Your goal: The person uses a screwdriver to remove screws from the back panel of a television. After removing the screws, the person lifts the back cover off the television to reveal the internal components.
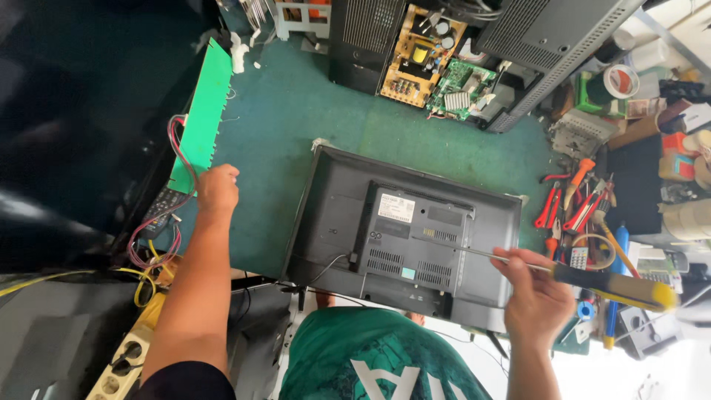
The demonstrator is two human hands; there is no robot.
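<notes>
The right hand [535, 296] grips a screwdriver [592, 280] over the television [404, 233]; pliers [564, 204] lie right. The left hand [217, 189], fist closed, rests beside a green board [201, 118].

Single head-worn cam, looking steeply down over the person's chest onto the green bench top [296, 111]. Close range, wide angle: both forearms in frame, monitor back [404, 237] dead centre, bench clutter out to the edges. No second view.
</notes>
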